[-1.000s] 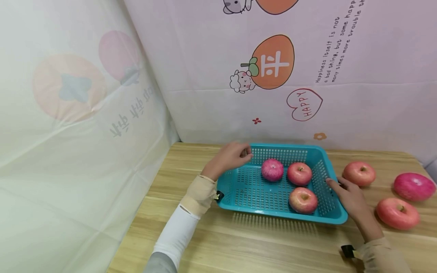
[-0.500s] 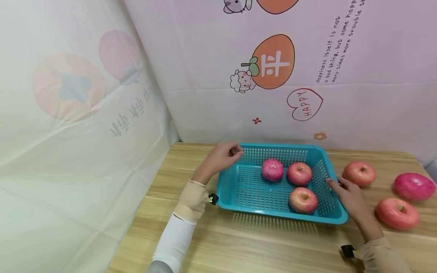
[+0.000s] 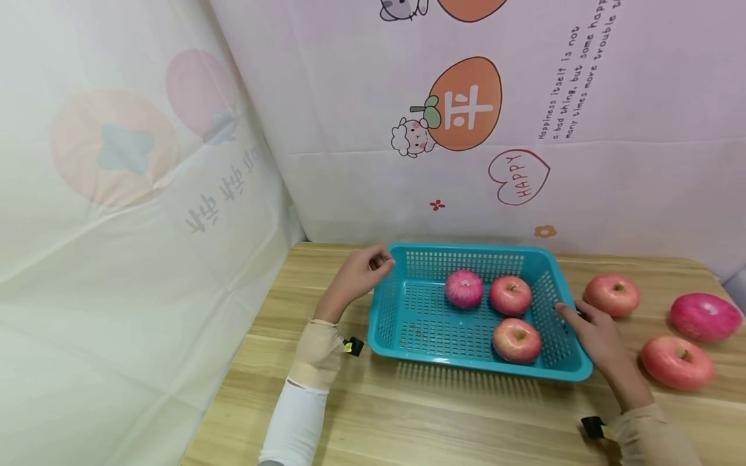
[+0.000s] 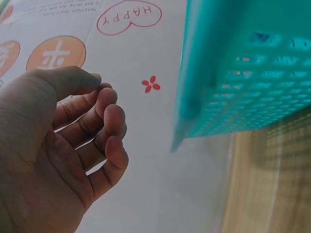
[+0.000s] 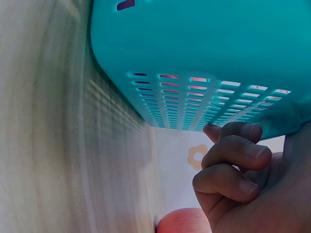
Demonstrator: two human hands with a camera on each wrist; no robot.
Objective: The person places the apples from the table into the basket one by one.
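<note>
A teal plastic basket [image 3: 443,359] with perforated walls stands on the wooden table. Two red apples [image 3: 510,295] and a magenta streaked round fruit [image 3: 464,288] lie in it, toward its right and middle. My right hand [image 3: 597,336] grips the basket's right end, thumb over the rim and inside the wall. In the right wrist view, its other fingers [image 5: 228,182] are curled outside the basket wall [image 5: 194,48]. Beside the basket's back left corner hovers my left hand [image 3: 357,275]; its fingers [image 4: 114,121] are loosely curled and hold nothing.
Right of the basket on the table [image 3: 443,414] lie two more apples [image 3: 612,294] and a magenta oval fruit [image 3: 706,317]. A printed cloth [image 3: 350,188] hangs behind the table, and a pale cloth [image 3: 146,291] hangs at the left.
My left hand has moved left, from over the basket's back left part to outside its rim. The right hand and the basket have stayed in place.
</note>
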